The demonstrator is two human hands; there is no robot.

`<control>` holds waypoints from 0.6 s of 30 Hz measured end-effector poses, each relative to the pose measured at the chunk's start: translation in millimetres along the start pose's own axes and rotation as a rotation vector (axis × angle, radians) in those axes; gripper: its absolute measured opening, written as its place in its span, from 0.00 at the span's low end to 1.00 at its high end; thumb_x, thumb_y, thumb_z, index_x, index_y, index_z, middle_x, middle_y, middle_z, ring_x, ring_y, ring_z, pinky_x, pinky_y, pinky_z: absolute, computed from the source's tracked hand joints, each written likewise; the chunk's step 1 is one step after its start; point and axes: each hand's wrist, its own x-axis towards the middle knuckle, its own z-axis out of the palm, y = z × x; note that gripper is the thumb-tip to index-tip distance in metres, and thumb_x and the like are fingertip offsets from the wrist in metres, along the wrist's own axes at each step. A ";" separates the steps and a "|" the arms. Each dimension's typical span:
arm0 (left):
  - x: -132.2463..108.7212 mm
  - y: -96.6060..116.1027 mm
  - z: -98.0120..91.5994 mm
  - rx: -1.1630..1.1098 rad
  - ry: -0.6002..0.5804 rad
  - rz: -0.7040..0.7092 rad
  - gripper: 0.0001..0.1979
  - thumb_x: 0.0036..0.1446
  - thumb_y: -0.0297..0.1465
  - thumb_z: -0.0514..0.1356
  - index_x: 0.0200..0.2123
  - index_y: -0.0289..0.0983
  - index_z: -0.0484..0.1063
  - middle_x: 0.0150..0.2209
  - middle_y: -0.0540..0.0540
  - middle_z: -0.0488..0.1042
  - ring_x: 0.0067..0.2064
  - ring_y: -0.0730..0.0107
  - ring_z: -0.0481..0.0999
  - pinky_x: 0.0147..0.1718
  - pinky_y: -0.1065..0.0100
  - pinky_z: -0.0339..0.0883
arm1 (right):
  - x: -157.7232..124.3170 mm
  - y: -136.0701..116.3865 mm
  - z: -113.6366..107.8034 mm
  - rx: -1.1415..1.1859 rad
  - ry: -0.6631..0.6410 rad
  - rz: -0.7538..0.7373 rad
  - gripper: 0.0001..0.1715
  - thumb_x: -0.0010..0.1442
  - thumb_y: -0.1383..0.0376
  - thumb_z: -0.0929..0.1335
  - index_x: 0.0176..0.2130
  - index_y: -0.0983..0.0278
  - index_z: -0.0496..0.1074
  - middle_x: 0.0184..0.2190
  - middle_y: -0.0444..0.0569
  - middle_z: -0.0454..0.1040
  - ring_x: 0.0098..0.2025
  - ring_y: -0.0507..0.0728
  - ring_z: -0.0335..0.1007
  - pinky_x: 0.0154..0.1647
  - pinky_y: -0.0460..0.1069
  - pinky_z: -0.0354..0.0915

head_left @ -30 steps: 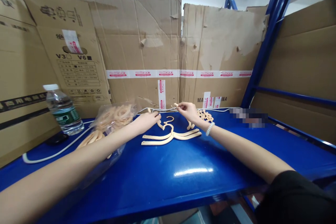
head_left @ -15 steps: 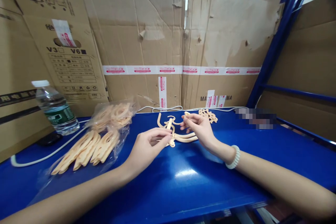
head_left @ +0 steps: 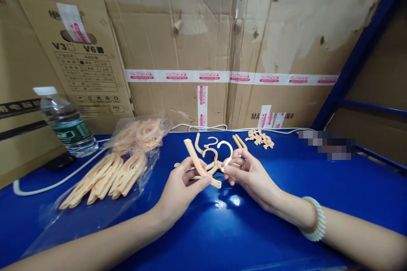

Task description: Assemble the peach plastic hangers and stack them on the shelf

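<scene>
Between the thumb and fingers of my left hand (head_left: 184,186) is a beige plastic hanger arm (head_left: 194,154), tilted, its holed end pointing toward my right hand. My right hand (head_left: 251,173) pinches a beige hanger hook (head_left: 226,147) by its base, with the curve standing up. The two pieces are close but apart. Just behind my hands lie a hanger (head_left: 210,168) with its own hook, partly covered by my fingers, a loose hook (head_left: 212,139), and more loose arms (head_left: 239,142). Farther right is a small pile of hooks (head_left: 260,139).
At left, a clear plastic bag (head_left: 140,135) holds many beige hanger parts (head_left: 104,178). A water bottle (head_left: 68,125) and a black object (head_left: 60,163) stand beyond it. Cardboard (head_left: 171,42) walls the blue table's (head_left: 222,237) back, with a white cable (head_left: 273,131) along it.
My left hand has raised and turned the hanger arm. My right hand has come nearer and lower, and the hook in it now shows clearly. The view has tipped downward.
</scene>
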 end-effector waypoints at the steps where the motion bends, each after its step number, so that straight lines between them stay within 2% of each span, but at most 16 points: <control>1: -0.7 -0.4 -0.2 0.017 0.005 0.005 0.13 0.47 0.33 0.67 0.35 0.39 0.68 0.34 0.50 0.76 0.40 0.63 0.79 0.42 0.64 0.73 | -0.5 1.1 -0.1 0.019 -0.002 0.004 0.26 0.43 0.65 0.78 0.35 0.60 0.62 0.28 0.41 0.75 0.27 0.52 0.72 0.27 0.45 0.66; 5: -2.3 -0.4 -0.1 0.051 0.031 0.078 0.09 0.48 0.33 0.66 0.30 0.40 0.68 0.32 0.52 0.72 0.38 0.66 0.78 0.41 0.66 0.72 | -0.1 3.8 -1.6 0.030 -0.042 0.054 0.28 0.42 0.66 0.79 0.41 0.61 0.67 0.27 0.41 0.76 0.29 0.52 0.73 0.35 0.48 0.68; 9: -3.5 0.4 0.6 0.085 0.029 0.150 0.07 0.50 0.32 0.64 0.28 0.40 0.68 0.30 0.52 0.71 0.36 0.66 0.77 0.39 0.66 0.71 | 0.1 1.6 -2.0 0.003 -0.094 0.064 0.14 0.45 0.65 0.78 0.31 0.65 0.75 0.26 0.43 0.75 0.28 0.49 0.71 0.33 0.45 0.68; 11: -4.2 0.4 0.6 0.100 0.037 0.156 0.07 0.50 0.32 0.64 0.28 0.40 0.67 0.30 0.51 0.72 0.36 0.66 0.77 0.39 0.66 0.71 | -1.0 -0.6 -1.6 0.015 -0.103 0.083 0.11 0.45 0.65 0.78 0.29 0.65 0.76 0.30 0.45 0.76 0.30 0.49 0.71 0.32 0.43 0.68; 14: -5.1 0.1 0.6 0.099 0.044 0.146 0.07 0.51 0.32 0.64 0.28 0.40 0.67 0.32 0.50 0.74 0.38 0.64 0.77 0.41 0.64 0.71 | -3.4 -3.3 -0.9 0.043 -0.133 0.157 0.10 0.47 0.64 0.78 0.29 0.65 0.76 0.37 0.47 0.76 0.37 0.51 0.73 0.36 0.43 0.70; 18: -6.7 0.4 1.7 0.081 0.037 0.137 0.07 0.51 0.33 0.64 0.27 0.40 0.67 0.33 0.49 0.75 0.39 0.62 0.78 0.41 0.62 0.72 | -5.1 -4.0 0.1 0.048 -0.216 0.206 0.12 0.51 0.61 0.76 0.32 0.65 0.75 0.38 0.49 0.76 0.40 0.54 0.75 0.40 0.47 0.72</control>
